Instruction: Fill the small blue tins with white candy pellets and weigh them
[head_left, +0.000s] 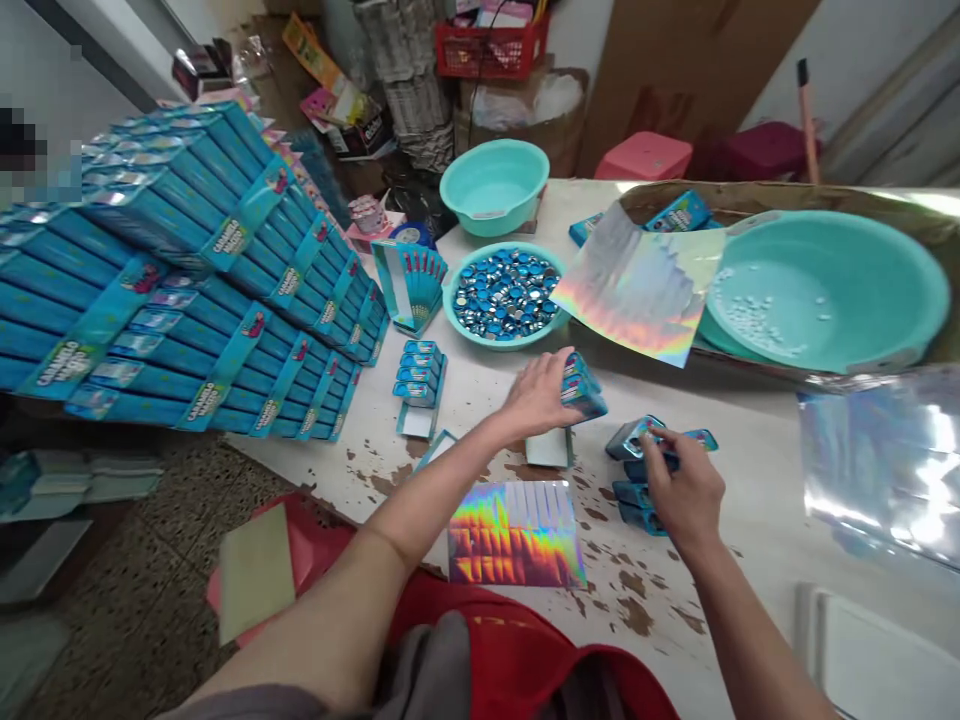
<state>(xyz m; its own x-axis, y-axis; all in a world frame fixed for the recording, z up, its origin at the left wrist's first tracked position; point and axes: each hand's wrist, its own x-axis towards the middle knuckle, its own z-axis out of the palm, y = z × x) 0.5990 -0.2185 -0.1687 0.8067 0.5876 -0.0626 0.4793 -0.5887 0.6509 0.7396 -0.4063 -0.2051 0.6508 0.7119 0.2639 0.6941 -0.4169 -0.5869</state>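
Observation:
My left hand (538,392) is closed around a few small blue boxes (585,390), held just above a shallow open tray (550,449). To the right, my right hand (688,486) pinches a small blue box (628,440) between thumb and fingers. Beneath that hand, more small blue boxes (636,508) lie on the table, partly hidden by my fingers. Left of my hands, a display tray (416,422) holds a row of several blue boxes. In front of me lies a rainbow-shiny holographic sheet (516,535).
Blue display boxes (232,240) are stacked high on the left. Beyond my hands are a bowl of blue metallic caps (506,295), a turquoise basin (495,185), and a larger basin (847,290) with white bits. A second holographic sheet (637,285) leans near a cardboard box.

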